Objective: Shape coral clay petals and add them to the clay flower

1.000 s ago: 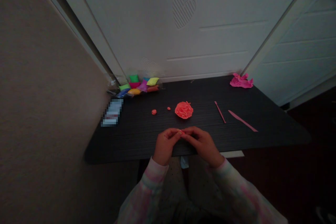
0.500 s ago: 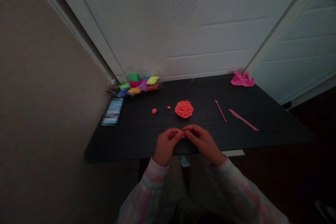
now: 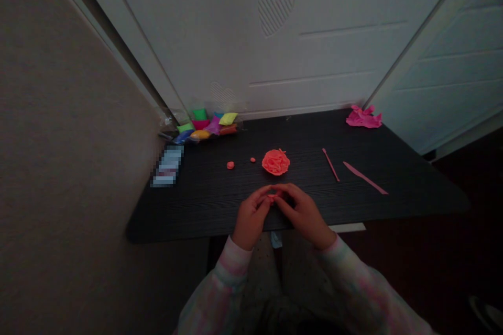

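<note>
My left hand [image 3: 251, 214] and my right hand [image 3: 301, 212] meet over the near edge of the dark table [image 3: 196, 204]. Their fingertips pinch a small piece of orange clay [image 3: 272, 198] between them. Just beyond lies an orange clay flower [image 3: 275, 162] with ruffled petals. Two small orange clay bits [image 3: 230, 165] lie to its left. Both sleeves are pastel tie-dye.
Two thin pink modelling tools [image 3: 330, 164] lie right of the flower. A crumpled pink wrapper [image 3: 363, 117] sits at the far right corner. A bag of coloured clay packets [image 3: 204, 126] and a blurred card [image 3: 167, 166] lie at the far left. White panelled doors stand behind.
Both hands have kept working the small orange piece, shifting slightly forward over the table. The view has tilted a little. Nothing else moved.
</note>
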Available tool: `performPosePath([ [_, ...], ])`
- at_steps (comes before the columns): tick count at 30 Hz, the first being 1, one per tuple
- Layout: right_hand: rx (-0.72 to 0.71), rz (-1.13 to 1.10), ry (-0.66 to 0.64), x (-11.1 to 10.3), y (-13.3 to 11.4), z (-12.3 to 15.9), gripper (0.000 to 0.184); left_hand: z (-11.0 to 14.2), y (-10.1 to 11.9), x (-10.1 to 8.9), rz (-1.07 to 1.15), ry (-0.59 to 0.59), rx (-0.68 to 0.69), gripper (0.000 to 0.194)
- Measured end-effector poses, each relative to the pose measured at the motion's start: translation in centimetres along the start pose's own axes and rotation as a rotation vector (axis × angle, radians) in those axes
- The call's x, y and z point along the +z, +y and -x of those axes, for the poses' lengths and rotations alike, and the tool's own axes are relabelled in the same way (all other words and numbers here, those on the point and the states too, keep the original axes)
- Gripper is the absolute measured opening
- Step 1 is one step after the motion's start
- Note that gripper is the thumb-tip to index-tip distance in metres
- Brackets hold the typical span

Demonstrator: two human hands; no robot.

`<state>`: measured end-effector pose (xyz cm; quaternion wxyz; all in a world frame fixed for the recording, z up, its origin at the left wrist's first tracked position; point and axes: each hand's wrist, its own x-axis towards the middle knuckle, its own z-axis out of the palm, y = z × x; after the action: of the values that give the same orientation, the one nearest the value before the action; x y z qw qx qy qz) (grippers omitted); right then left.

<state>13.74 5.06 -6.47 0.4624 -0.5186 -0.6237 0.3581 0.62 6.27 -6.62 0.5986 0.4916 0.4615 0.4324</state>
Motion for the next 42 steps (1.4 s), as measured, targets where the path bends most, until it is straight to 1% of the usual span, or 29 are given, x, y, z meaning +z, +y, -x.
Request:
performPosePath([
  [5, 0.012, -0.002, 0.043, -0.03, 0.20, 0.04, 0.008, 0.04, 0.02, -0.29, -0.007, -0.021, -0.015, 0.026],
  [8, -0.009, -0.017, 0.043, -0.11, 0.15, 0.06, 0.010, 0.03, 0.19, -0.24, 0.002, -0.007, -0.030, 0.024],
  [12, -0.033, -0.048, 0.013, -0.16, -0.11, 0.11, 0.008, -0.01, 0.30, 0.00, 0.041, 0.030, -0.048, 0.020],
  [18, 0.039, -0.134, 0.026, 0.08, 0.50, 0.36, 0.011, -0.14, 0.22, 0.12, 0.077, 0.059, -0.071, 0.013],
  [22, 0.072, -0.219, 0.019, 0.03, 0.85, 0.39, 0.011, -0.26, 0.19, -0.07, 0.082, 0.039, -0.061, 0.012],
  [28, 0.102, -0.340, 0.004, -0.41, 0.53, 0.28, 0.014, -0.27, -0.07, -0.35, 0.115, -0.022, -0.042, 0.016],
  [32, 0.112, -0.386, -0.042, -0.42, 0.44, 0.27, 0.015, -0.41, -0.35, -0.26, 0.152, -0.006, -0.041, 0.019],
  [36, 0.118, -0.372, -0.029, -0.34, 0.54, 0.15, 0.014, -0.42, -0.32, -0.19, 0.141, 0.005, -0.027, 0.011],
  [40, 0.102, -0.307, 0.007, -0.37, 0.74, 0.02, 0.013, -0.31, -0.24, -0.17, 0.134, -0.009, -0.025, 0.013],
  [42, 0.075, -0.263, 0.000, -0.40, 0.78, 0.01, 0.012, -0.29, -0.21, -0.16, 0.134, -0.007, -0.026, 0.013],
])
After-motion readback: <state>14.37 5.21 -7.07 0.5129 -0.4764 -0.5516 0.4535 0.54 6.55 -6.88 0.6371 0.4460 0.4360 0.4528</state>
